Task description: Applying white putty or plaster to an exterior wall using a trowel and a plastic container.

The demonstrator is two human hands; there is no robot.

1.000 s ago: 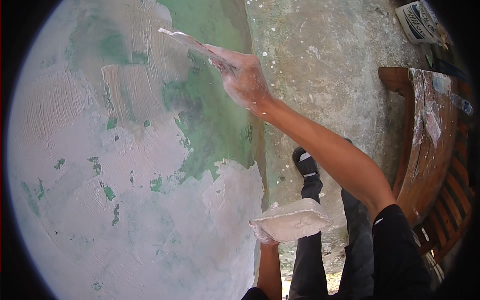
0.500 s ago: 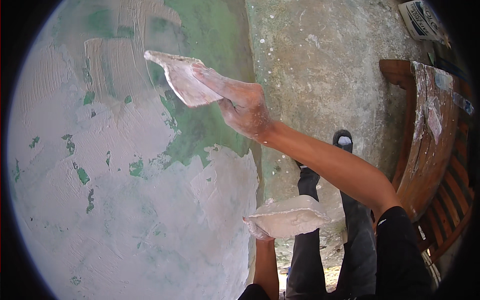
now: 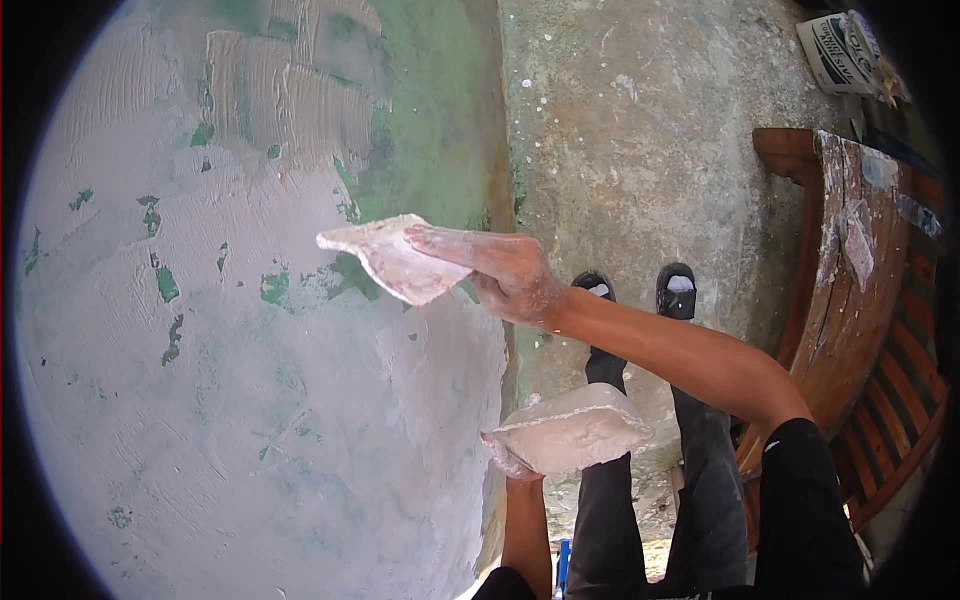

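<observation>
My right hand (image 3: 520, 280) pinches a flat, putty-caked spreader (image 3: 410, 262), fingers laid along its face and thumb beneath. The spreader's long edge is at the wall (image 3: 230, 440); whether it presses on the surface I cannot tell. Pale wet putty coats much of this green wall, with bare green patches showing through. Lower down, my left hand (image 3: 512, 460) grips one end of a shallow trough-shaped putty pan (image 3: 580, 430), held in front of my legs. A pale layer of putty covers the inside of the pan, and the fingers under it are partly hidden.
A stained concrete floor (image 3: 640, 120) runs along the wall, spotted with white drips. To the right stands a wooden bench (image 3: 850, 280) with putty smears on its arm. A white printed bucket (image 3: 838, 52) is at the far right. My sandalled feet (image 3: 677, 285) are below.
My right hand and the spreader have come down along the wall toward me, over formerly bare green near the putty's edge. The pan stays almost where it was. My view has shifted slightly.
</observation>
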